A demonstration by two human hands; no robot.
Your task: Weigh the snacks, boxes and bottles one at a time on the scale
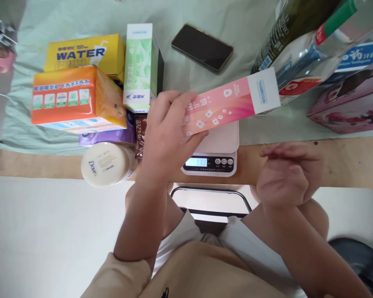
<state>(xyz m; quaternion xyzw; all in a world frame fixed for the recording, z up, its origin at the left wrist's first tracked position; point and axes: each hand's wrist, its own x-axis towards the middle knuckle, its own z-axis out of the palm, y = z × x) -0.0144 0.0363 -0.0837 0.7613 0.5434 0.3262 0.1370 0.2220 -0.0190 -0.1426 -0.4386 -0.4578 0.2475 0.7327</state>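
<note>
Left hand [168,132]: closed on one end of pink box [226,103], held over scale [216,151]; best laid flat, centred, then released. Right hand [284,174]: loosely open, empty, at worktop [345,161] edge. Beside: jar [105,163], phone [202,47].

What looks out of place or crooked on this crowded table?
Nothing is spilled or damaged. The round white Dove jar lies on its side at the table's edge, and the left hand holds the long pink carton slanted above the white kitchen scale.

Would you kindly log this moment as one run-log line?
left hand: holds long pink cardboard box | box: above white digital scale | right hand: empty, at table edge
</note>
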